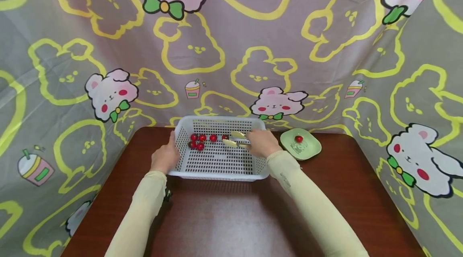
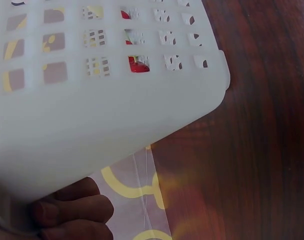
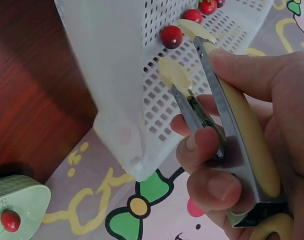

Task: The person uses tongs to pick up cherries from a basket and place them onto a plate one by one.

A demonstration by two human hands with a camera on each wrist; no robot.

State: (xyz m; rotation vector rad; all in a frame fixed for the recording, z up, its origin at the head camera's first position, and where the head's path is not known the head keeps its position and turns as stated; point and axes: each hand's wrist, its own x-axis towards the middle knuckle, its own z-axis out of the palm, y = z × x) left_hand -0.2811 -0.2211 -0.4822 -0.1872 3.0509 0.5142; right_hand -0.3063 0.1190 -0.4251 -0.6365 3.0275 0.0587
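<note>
Our right hand (image 1: 263,143) grasps a pair of steel tongs with pale yellow handles (image 3: 254,142), thumb on one arm and curled fingers round the other; the tongs stand part-way open. Their two cream scalloped tips (image 3: 174,72) flank a gap just beside a small round glossy red fruit (image 3: 171,37) — we cannot tell whether they touch it. Our left hand (image 1: 165,156) grips the left end of a white rectangular perforated plastic basket (image 1: 220,176), fingers bent beneath its rim. The tongs are over the basket's inside, tips pointing left, long axis roughly along the basket's long side, which runs left to right on the brown wooden table (image 1: 325,209). More red fruits (image 1: 213,138) lie further left; a pale green plate (image 1: 312,149) bearing one sits right of the basket.
</note>
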